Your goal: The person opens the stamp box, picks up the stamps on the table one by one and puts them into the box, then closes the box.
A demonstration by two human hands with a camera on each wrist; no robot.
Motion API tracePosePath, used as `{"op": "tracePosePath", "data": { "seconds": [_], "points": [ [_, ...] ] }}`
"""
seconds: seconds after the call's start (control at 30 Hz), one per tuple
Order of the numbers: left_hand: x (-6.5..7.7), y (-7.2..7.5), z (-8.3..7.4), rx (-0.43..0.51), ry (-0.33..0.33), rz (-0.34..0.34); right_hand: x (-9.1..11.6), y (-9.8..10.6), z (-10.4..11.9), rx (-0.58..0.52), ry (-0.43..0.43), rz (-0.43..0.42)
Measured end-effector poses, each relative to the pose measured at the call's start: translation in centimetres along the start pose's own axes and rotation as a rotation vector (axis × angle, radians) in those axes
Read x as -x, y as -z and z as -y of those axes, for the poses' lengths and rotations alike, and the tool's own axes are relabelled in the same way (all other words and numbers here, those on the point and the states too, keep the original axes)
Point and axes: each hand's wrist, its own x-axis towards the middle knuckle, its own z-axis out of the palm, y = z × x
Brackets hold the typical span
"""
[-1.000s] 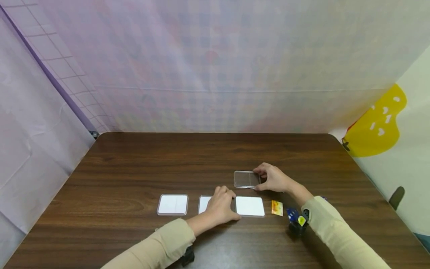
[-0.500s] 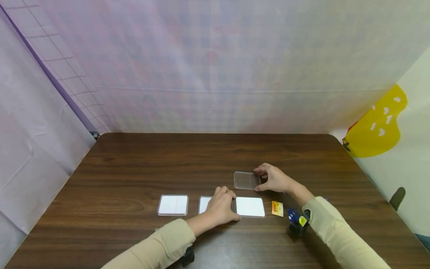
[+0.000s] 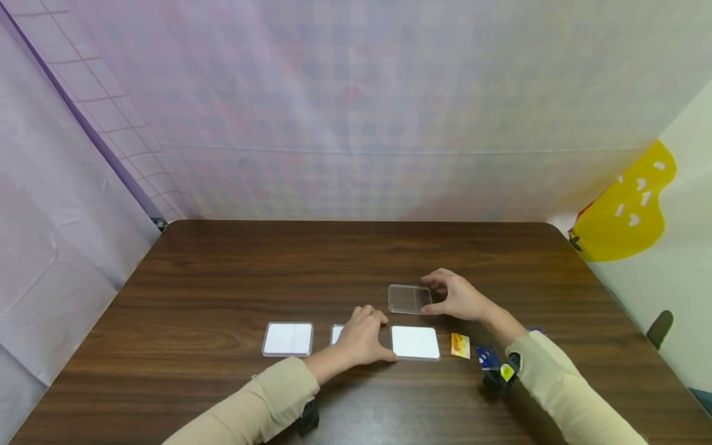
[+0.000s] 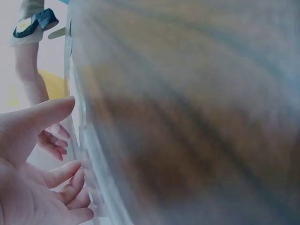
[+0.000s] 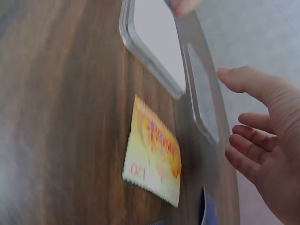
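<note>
In the head view, my right hand (image 3: 458, 296) is at the right edge of a clear plastic lid (image 3: 410, 299) on the table. The right wrist view has its thumb and fingers spread apart, a gap between them and the lid (image 5: 202, 93). My left hand (image 3: 361, 338) is beside the left edge of a clear case with a white insert (image 3: 415, 342), thumb near its front corner; whether it touches is unclear. Under that hand, a second white-filled case (image 3: 336, 334) is mostly hidden. Another such case (image 3: 288, 339) lies left. A yellow-orange perforated stamp (image 3: 460, 345) lies right of the row.
A dark blue stamp-like piece (image 3: 487, 357) lies beside the right wrist's black camera strap (image 3: 500, 378), partly covered. Another blue bit (image 3: 536, 330) shows behind the sleeve. The brown wooden table (image 3: 267, 266) ends at a pale curtain (image 3: 356, 123).
The lid has gone from slightly tilted to flat, and the right fingers have come loose from it. My left hand has drifted slightly left, away from the right-hand case.
</note>
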Motion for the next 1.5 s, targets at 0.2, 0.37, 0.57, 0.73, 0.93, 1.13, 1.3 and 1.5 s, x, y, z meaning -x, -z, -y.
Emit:
{"op": "tracePosePath", "data": {
  "seconds": [0.2, 0.37, 0.57, 0.73, 0.93, 1.13, 1.3, 1.5],
  "points": [
    [0.3, 1.1, 0.9, 0.018, 0.011, -0.014, 0.3, -0.4, 1.9, -0.066, 0.026, -0.026],
    [0.8, 1.7, 1.8, 0.044, 0.017, -0.04, 0.6, -1.2, 3.4, -0.075, 0.033, -0.024],
    [1.9, 2.7, 3.5, 0.069, 0.025, -0.079, 0.8, -2.6, 5.1, -0.082, 0.096, -0.017],
    [2.9, 3.4, 5.2, 0.076, 0.031, -0.098, 1.2, -3.7, 6.1, -0.121, 0.109, 0.013],
    [4.0, 3.7, 6.6, 0.086, 0.019, -0.064, 1.3, -5.4, 6.8, -0.105, 0.154, 0.023],
    [4.5, 3.6, 7.3, 0.062, 0.014, -0.015, 1.1, -6.6, 7.4, -0.043, 0.187, 0.033],
    [4.5, 3.4, 7.6, 0.053, -0.008, -0.008, 0.8, -7.3, 7.7, 0.017, 0.201, 0.054],
    [4.4, 3.1, 7.7, 0.056, -0.013, -0.017, 0.7, -7.7, 7.7, 0.1, 0.241, 0.058]
  ]
}}
